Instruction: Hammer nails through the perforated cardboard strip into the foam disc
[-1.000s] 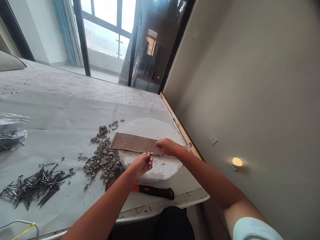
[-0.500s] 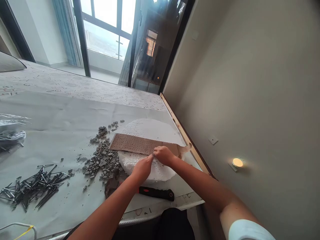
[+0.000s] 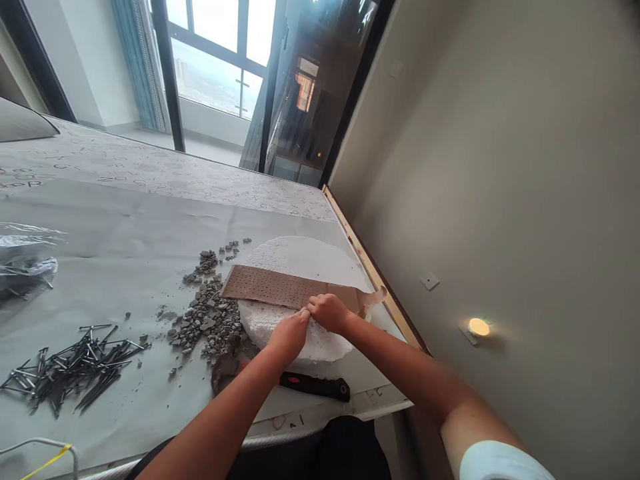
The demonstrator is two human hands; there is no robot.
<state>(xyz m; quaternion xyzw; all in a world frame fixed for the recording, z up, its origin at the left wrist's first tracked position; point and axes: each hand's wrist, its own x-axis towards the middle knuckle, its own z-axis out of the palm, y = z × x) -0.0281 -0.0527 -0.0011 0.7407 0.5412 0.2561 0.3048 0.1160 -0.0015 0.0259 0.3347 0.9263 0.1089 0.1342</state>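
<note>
A brown strip of board full of small holes [image 3: 270, 287] lies across a round white foam slab [image 3: 305, 260] on the paper-covered table. My left hand [image 3: 287, 335] and my right hand [image 3: 329, 311] meet at the strip's near edge, fingertips pinched together and touching each other. What the fingers pinch is too small to make out. A hammer with a black and red handle [image 3: 313, 385] lies just in front of the slab, under my left forearm.
Grey rubble [image 3: 207, 320] is heaped left of the slab. A pile of dark nails [image 3: 65, 370] lies further left, and a plastic bag of nails [image 3: 25, 270] sits at the left edge. A wall with a lit lamp [image 3: 479, 327] stands close on the right.
My right hand has drawn back from the strip's top towards its near edge. My left hand has moved up to meet it, and the fingertips now touch.
</note>
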